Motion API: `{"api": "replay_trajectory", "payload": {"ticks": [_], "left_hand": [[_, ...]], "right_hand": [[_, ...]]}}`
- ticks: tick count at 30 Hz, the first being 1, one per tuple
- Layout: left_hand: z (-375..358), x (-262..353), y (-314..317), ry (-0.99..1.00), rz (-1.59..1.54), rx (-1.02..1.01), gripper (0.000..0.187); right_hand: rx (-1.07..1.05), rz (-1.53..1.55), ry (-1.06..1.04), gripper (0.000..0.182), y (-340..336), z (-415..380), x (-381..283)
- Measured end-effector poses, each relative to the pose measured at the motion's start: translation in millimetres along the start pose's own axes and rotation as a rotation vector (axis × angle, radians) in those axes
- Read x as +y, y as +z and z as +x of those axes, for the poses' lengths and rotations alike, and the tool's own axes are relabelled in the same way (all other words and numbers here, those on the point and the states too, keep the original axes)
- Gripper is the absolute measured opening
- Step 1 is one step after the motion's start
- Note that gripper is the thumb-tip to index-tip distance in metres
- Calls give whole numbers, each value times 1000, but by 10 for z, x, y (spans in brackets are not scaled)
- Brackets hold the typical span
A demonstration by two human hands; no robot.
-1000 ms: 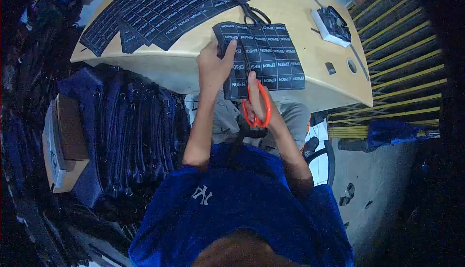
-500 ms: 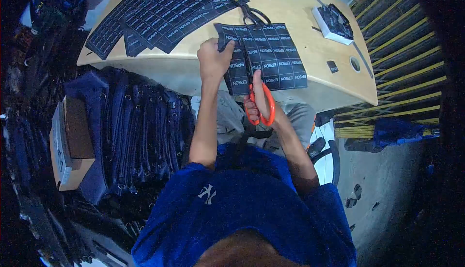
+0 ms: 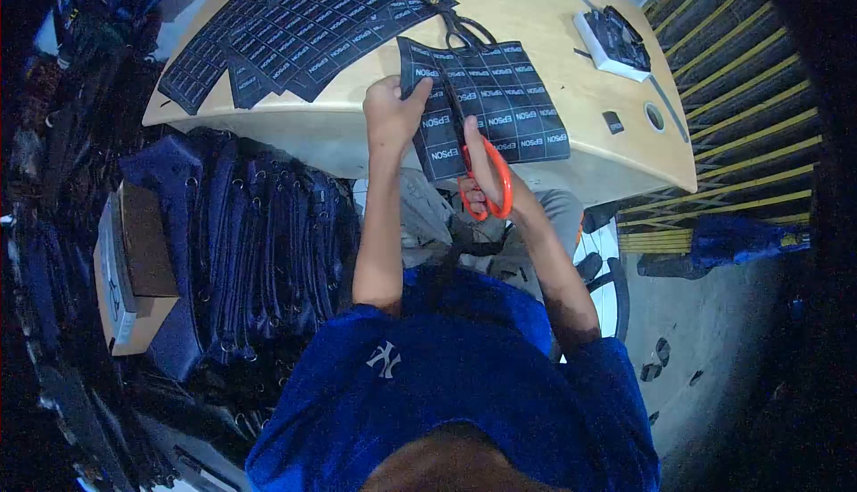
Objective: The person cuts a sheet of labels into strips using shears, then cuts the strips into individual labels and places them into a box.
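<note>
My left hand point(image 3: 396, 113) is closed on the left edge of a black sheet point(image 3: 522, 99) printed with rows of EPSON labels, thumb on top. Orange-handled scissors point(image 3: 503, 179) are in my right hand point(image 3: 483, 170), their dark blades lying along the sheet between the first and second label columns. The sheet's near edge hangs over the front of the table. Just beyond its far edge lies a second pair of scissors with black handles point(image 3: 470, 33). Whether the blades have cut through here is hard to tell.
More black label sheets point(image 3: 308, 37) overlap at the table's point(image 3: 357, 90) left. A white box with dark pieces point(image 3: 614, 44), a single loose label point(image 3: 612, 122) and a round hole point(image 3: 654, 117) are on the right. Dark blue straps with metal rings point(image 3: 268, 233) and a cardboard box point(image 3: 143, 269) stand left below.
My right hand and the orange scissors have shifted slightly right, with the handles now closer together. The strip under my left hand has tilted a little away from the rest of the sheet.
</note>
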State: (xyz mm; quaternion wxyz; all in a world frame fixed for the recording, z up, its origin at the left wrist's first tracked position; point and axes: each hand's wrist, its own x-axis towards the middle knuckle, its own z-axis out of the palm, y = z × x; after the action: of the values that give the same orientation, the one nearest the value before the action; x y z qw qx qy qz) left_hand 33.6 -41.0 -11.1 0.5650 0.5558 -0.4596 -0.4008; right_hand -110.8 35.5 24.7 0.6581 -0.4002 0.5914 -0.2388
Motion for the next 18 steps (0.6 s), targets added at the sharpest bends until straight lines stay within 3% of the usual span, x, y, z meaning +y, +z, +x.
{"api": "replay_trajectory", "payload": {"ticks": [5,7,13,18], "left_hand": [[92,-189,-6,27,71,-6,23],[43,-95,-30,19,177,-56,13],[-9,-84,-27,63,45,-70,14],[-8,-93,-46,72,145,-61,14]], "right_hand": [[-25,-1,30,66,-15,-26,-84],[-32,-10,27,67,-31,-30,-101],[-43,-86,-6,72,-39,-16,-139],[14,-112,-94,69,-2,-6,-124]]}}
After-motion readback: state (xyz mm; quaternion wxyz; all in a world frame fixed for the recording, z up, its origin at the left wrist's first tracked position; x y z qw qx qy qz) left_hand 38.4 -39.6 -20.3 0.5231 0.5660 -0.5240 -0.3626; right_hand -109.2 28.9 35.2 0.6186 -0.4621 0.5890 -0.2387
